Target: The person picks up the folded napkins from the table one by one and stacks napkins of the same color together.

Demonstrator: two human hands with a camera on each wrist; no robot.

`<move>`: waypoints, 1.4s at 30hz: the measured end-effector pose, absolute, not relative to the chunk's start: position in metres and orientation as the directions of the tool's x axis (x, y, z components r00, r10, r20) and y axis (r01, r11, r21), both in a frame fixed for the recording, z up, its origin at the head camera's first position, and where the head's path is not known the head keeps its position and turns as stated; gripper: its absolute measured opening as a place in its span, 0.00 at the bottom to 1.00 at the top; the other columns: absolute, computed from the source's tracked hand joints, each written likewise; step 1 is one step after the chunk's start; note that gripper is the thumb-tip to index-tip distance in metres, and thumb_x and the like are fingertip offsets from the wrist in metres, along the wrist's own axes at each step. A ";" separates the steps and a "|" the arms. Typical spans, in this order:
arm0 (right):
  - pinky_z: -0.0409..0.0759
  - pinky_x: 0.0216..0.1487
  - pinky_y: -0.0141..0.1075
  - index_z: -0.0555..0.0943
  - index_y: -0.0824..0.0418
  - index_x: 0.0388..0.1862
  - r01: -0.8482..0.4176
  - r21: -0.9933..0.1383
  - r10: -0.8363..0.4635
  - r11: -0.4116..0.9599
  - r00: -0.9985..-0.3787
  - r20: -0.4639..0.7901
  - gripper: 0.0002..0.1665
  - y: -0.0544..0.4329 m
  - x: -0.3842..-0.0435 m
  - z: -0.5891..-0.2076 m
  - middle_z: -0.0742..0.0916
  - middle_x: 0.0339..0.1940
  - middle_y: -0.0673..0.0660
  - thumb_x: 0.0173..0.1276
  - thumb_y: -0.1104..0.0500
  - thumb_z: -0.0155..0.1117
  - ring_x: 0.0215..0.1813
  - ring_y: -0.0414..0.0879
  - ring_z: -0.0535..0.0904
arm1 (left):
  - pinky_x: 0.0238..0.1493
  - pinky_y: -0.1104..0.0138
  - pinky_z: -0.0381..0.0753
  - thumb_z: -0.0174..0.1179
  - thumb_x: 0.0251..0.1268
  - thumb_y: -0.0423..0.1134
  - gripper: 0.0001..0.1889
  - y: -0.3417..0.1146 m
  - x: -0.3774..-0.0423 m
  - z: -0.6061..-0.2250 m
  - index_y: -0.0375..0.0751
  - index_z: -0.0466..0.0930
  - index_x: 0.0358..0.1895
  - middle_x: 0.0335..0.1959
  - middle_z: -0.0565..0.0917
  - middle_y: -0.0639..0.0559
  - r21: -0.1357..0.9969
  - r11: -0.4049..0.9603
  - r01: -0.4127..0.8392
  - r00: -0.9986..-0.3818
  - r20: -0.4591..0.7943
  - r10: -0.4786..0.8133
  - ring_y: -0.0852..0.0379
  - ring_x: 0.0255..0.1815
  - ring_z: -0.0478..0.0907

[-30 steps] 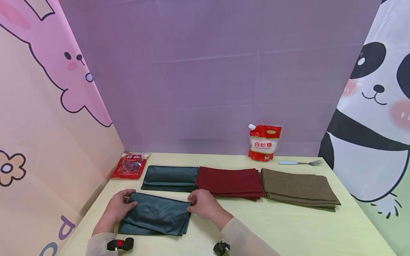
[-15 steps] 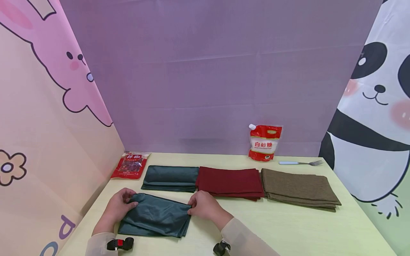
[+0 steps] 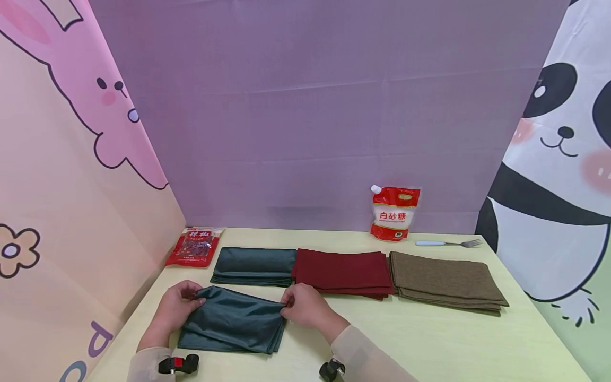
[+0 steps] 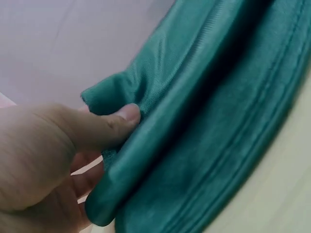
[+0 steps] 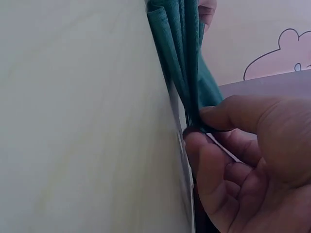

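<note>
A folded dark teal cloth with a satin sheen lies near the front left of the table, its far edge raised. At its far left corner my left hand pinches the fabric, thumb on top. My right hand grips the far right corner between thumb and fingertips. In the left wrist view the teal cloth shows loose folds, with the left thumb pressed on it. Several stacked layers of the cloth meet at the right hand's pinch in the right wrist view.
Behind lie folded stacks in a row: teal cloth, red cloth, brown cloth. A red packet is at back left. A red and white pouch stands at the back, left of a fork. Printed walls enclose the table.
Both hands keep hold of the teal cloth's far corners. Its far edge and lower folds shift very slightly; the other things stay where they were.
</note>
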State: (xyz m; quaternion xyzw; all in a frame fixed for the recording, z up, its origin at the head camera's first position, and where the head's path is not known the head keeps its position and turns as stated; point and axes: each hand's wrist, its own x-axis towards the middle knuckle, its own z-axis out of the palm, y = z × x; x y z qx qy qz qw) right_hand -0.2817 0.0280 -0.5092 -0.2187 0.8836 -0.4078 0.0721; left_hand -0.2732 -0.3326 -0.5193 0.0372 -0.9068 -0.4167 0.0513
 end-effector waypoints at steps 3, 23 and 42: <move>0.80 0.27 0.38 0.84 0.57 0.38 -0.299 -0.793 -0.441 0.530 -0.896 0.043 0.06 0.029 -0.282 -0.508 0.83 0.29 0.48 0.68 0.64 0.74 0.25 0.43 0.78 | 0.56 0.46 0.81 0.70 0.67 0.28 0.12 -0.333 -0.272 -0.518 0.36 0.80 0.50 0.47 0.85 0.42 0.767 0.642 -0.008 -0.993 0.071 -0.097 0.45 0.48 0.80; 0.89 0.28 0.48 0.69 0.63 0.59 -0.052 -0.966 -0.428 0.254 -0.902 -0.064 0.12 0.030 -0.288 -0.512 0.80 0.35 0.62 0.83 0.62 0.57 0.28 0.57 0.85 | 0.59 0.59 0.83 0.61 0.74 0.26 0.14 -0.329 -0.270 -0.515 0.37 0.76 0.59 0.56 0.79 0.39 0.821 0.567 0.056 -0.990 0.118 -0.073 0.41 0.57 0.80; 0.90 0.33 0.50 0.63 0.61 0.73 -0.034 -0.996 -0.429 0.083 -0.903 -0.005 0.38 0.033 -0.288 -0.507 0.85 0.42 0.63 0.70 0.71 0.70 0.33 0.51 0.87 | 0.61 0.58 0.83 0.62 0.76 0.31 0.24 -0.322 -0.267 -0.508 0.42 0.72 0.71 0.67 0.76 0.34 0.888 0.458 0.048 -0.989 0.106 -0.101 0.35 0.63 0.80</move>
